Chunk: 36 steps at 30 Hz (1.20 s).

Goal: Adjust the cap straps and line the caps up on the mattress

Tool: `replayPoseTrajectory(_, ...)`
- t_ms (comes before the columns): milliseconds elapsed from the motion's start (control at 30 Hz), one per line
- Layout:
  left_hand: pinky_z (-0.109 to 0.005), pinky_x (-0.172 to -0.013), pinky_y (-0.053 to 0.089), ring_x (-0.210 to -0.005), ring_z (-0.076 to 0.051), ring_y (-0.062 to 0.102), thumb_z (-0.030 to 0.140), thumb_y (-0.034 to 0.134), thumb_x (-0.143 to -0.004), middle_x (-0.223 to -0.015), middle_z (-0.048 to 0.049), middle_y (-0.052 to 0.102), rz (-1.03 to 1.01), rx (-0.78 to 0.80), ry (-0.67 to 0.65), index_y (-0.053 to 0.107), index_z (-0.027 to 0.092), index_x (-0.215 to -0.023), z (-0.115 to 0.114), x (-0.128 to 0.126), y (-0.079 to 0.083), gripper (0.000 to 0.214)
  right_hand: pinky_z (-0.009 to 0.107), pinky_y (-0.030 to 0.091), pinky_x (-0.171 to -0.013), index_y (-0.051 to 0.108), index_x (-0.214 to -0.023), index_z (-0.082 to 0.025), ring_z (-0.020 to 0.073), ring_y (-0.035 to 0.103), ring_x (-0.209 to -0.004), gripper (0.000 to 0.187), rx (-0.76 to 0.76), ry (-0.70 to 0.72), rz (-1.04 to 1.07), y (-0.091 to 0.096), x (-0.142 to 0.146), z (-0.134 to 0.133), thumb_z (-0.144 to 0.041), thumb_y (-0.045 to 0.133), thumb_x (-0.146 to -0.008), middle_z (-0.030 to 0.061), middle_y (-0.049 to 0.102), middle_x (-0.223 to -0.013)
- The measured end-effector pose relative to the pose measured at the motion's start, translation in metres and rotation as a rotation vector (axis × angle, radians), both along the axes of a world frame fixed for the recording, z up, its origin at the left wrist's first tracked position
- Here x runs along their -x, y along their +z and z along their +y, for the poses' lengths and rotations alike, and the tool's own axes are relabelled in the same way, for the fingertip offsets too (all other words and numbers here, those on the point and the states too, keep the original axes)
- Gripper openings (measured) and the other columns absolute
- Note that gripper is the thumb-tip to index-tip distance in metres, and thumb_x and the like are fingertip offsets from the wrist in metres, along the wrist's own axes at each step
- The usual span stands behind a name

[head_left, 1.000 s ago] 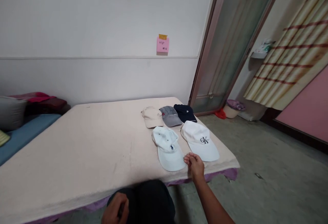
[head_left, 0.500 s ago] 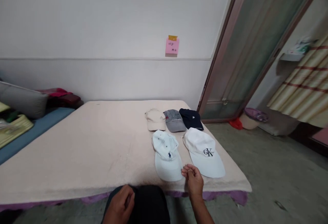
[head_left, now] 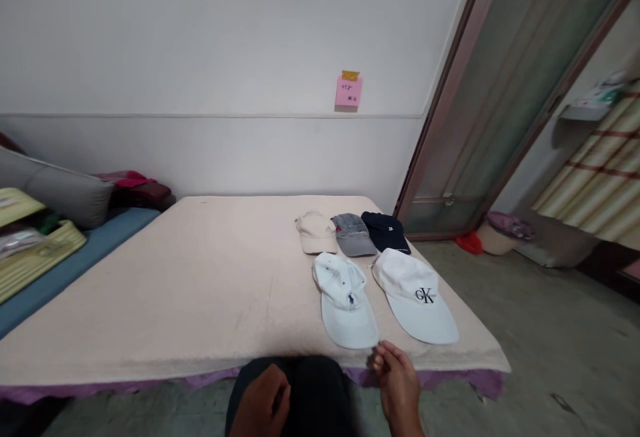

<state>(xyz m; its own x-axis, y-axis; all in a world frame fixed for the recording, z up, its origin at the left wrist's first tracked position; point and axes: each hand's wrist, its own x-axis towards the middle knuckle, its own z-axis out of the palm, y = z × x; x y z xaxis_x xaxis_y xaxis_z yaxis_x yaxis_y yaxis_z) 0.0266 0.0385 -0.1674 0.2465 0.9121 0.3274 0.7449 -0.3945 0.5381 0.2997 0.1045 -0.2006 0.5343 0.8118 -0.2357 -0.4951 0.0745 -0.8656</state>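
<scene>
Nearest, the left hand (head_left: 267, 402) rests loosely curled on a dark-clothed knee (head_left: 310, 390), holding nothing. The right hand (head_left: 397, 384) hovers at the bed's (head_left: 150, 304) near edge, fingers lightly bunched and empty, just short of the pale blue cap's (head_left: 345, 297) brim. Right of that lies a white cap (head_left: 415, 294), brim towards the person. Farther back sit beige (head_left: 316, 232), grey (head_left: 354, 234) and navy (head_left: 386, 230) caps in a neat row, all logos up as if laid out for viewing.
</scene>
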Motion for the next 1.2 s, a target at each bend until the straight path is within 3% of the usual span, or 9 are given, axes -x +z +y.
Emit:
replayPoseTrajectory(133, -0.025, -0.059, 0.039, -0.061, -0.014, 0.052, 0.022, 0.044, -0.088, -0.067, 0.0005, 0.054, -0.162, 0.010, 0.019, 0.050, 0.021, -0.071, -0.002, 0.004, 0.002, 0.018, 0.019, 0.038, -0.042, 0.062, -0.080, -0.016, 0.0082, 0.049, -0.044, 0.028, 0.044, 0.134, 0.038, 0.012, 0.051, -0.023, -0.026, 0.073, -0.056, -0.0025, 0.062, -0.056)
replayPoseTrajectory(233, -0.025, -0.057, 0.037, -0.057, -0.013, 0.049, 0.031, 0.047, -0.087, -0.061, 0.0021, 0.051, -0.451, 0.184, 0.160, 0.051, 0.020, -0.067, 0.003, 0.001, 0.015, 0.023, 0.018, 0.031, -0.040, 0.062, -0.076, -0.014, 0.0075, 0.045, -0.042, 0.024, 0.059, 0.285, -0.054, 0.028, 0.079, -0.021, -0.028, 0.071, -0.058, -0.0035, 0.058, -0.050)
replayPoseTrajectory(367, -0.023, -0.042, 0.028, -0.040, -0.010, 0.038, 0.044, 0.049, -0.082, -0.047, 0.0048, 0.046, -0.904, 0.483, 0.309, 0.052, 0.018, -0.059, 0.022, -0.003, 0.043, 0.035, 0.018, 0.029, -0.041, 0.059, -0.074, -0.015, 0.0063, 0.044, -0.042, 0.021, 0.012, 0.445, 0.011, 0.063, 0.098, -0.001, -0.027, 0.068, -0.058, -0.0028, 0.060, -0.056)
replayPoseTrajectory(533, -0.020, -0.039, 0.024, -0.039, -0.006, 0.034, 0.046, 0.049, -0.081, -0.053, 0.0058, 0.046, -1.097, 0.508, 0.317, 0.049, 0.018, -0.064, 0.042, 0.003, 0.087, 0.033, 0.018, 0.029, -0.041, 0.059, -0.086, -0.016, 0.0062, 0.043, -0.040, 0.028, -0.024, 0.571, 0.060, 0.106, 0.113, 0.021, -0.025, 0.067, -0.061, -0.0036, 0.058, -0.055)
replayPoseTrajectory(667, -0.018, -0.040, 0.023, -0.041, -0.004, 0.029, 0.045, 0.050, -0.081, -0.055, 0.0081, 0.042, -1.231, 0.498, 0.293, 0.047, 0.018, -0.071, 0.044, 0.006, 0.111, 0.028, 0.017, 0.028, -0.041, 0.057, -0.092, -0.015, 0.0057, 0.043, -0.041, 0.031, -0.094, 0.672, 0.103, 0.121, 0.123, 0.024, -0.025, 0.066, -0.064, -0.0040, 0.057, -0.056)
replayPoseTrajectory(833, -0.017, -0.036, 0.019, -0.037, -0.004, 0.025, 0.044, 0.054, -0.078, -0.047, 0.0098, 0.037, -1.255, 0.534, 0.311, 0.053, 0.016, -0.079, 0.031, 0.001, 0.099, 0.027, 0.018, 0.027, -0.041, 0.053, -0.102, -0.014, 0.0054, 0.039, -0.040, 0.036, -0.060, 0.709, 0.119, 0.099, 0.132, 0.008, -0.025, 0.063, -0.068, -0.0061, 0.052, -0.052)
replayPoseTrajectory(933, -0.017, -0.034, 0.016, -0.035, -0.006, 0.021, 0.043, 0.057, -0.076, -0.041, 0.0130, 0.033, -1.190, 0.521, 0.327, 0.047, 0.014, -0.121, 0.021, 0.000, 0.099, 0.054, 0.018, 0.028, -0.040, 0.042, -0.127, -0.015, 0.0055, 0.035, -0.039, 0.059, -0.096, 0.752, 0.072, 0.098, 0.134, -0.001, -0.027, 0.063, -0.073, -0.0082, 0.049, -0.051)
replayPoseTrajectory(1033, -0.018, -0.036, 0.017, -0.036, -0.007, 0.021, 0.039, 0.060, -0.074, -0.042, 0.0148, 0.028, -1.073, 0.383, 0.281, 0.021, 0.015, -0.144, 0.016, 0.003, 0.124, 0.084, 0.017, 0.028, -0.038, 0.026, -0.141, -0.020, 0.0055, 0.034, -0.039, 0.077, -0.230, 0.768, -0.047, 0.128, 0.132, -0.002, -0.026, 0.064, -0.074, -0.0092, 0.048, -0.054)
replayPoseTrajectory(1200, -0.018, -0.043, 0.026, -0.041, -0.008, 0.026, 0.032, 0.055, -0.078, -0.050, 0.0126, 0.025, -0.757, 0.079, 0.331, 0.016, 0.023, -0.147, 0.008, 0.007, 0.186, 0.080, 0.017, 0.033, -0.040, 0.023, -0.143, -0.028, 0.0076, 0.040, -0.044, 0.076, -0.447, 0.676, -0.374, 0.202, 0.126, -0.002, -0.019, 0.060, -0.077, -0.0091, 0.044, -0.057)
